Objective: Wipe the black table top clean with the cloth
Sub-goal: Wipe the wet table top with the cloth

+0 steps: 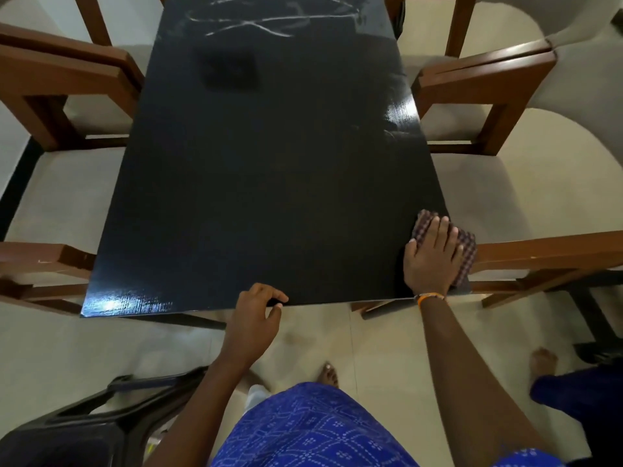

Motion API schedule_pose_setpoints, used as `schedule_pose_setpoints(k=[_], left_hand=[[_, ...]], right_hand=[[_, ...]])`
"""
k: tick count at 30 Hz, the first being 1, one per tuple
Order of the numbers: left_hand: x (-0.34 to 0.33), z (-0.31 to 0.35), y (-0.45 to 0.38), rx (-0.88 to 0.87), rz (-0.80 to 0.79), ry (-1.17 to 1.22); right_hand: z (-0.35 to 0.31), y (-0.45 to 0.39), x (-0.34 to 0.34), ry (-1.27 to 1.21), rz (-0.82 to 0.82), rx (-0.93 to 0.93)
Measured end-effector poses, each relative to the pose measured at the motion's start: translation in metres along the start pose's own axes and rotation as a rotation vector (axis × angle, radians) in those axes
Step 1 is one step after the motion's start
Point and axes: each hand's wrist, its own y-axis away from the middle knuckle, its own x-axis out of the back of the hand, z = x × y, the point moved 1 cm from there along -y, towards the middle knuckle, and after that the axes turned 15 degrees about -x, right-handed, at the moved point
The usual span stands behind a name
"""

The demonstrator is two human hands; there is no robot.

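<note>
The glossy black table top (263, 183) fills the middle of the view. White streaks (269, 18) mark its far end. A folded checked cloth (467, 246) lies at the near right corner, and my right hand (433, 256) presses flat on it with fingers spread. The cloth shows beyond my fingertips and along the right side of my hand. My left hand (258, 315) rests at the table's near edge, fingers curled over the rim, holding no object.
Brown wooden chairs stand along both sides: two on the left (67, 82), two on the right (485, 79). A dark plastic chair (101, 419) sits at lower left. Another person's foot (542, 362) is on the pale tiled floor at right.
</note>
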Motion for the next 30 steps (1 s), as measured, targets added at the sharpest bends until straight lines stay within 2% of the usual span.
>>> schedule_pose_setpoints(k=[2,4,11,14,16,20,30], left_hand=[[0.0,-0.002,0.001,-0.001,-0.027,0.016],[0.0,-0.004,0.001,0.007,-0.018,0.054],[0.004,-0.003,0.001,0.039,0.167,0.075],[0.001,0.0,0.002,0.044,0.154,0.051],[-0.003,0.001,0.001,0.028,0.12,0.049],[-0.023,0.015,-0.006,-0.035,-0.002,0.043],[-0.067,0.067,-0.031,-0.148,-0.201,0.109]], right_hand=[[-0.009,0.025,-0.004,-0.029,0.002,-0.034],[-0.025,0.053,-0.01,-0.043,-0.024,0.04],[-0.102,0.156,-0.037,-0.061,-0.186,0.592],[-0.093,0.163,-0.041,-0.057,-0.213,0.827],[-0.077,0.152,-0.038,-0.028,-0.203,0.92],[-0.033,0.117,-0.027,0.004,-0.144,0.855],[0.086,0.012,0.004,0.043,-0.074,0.401]])
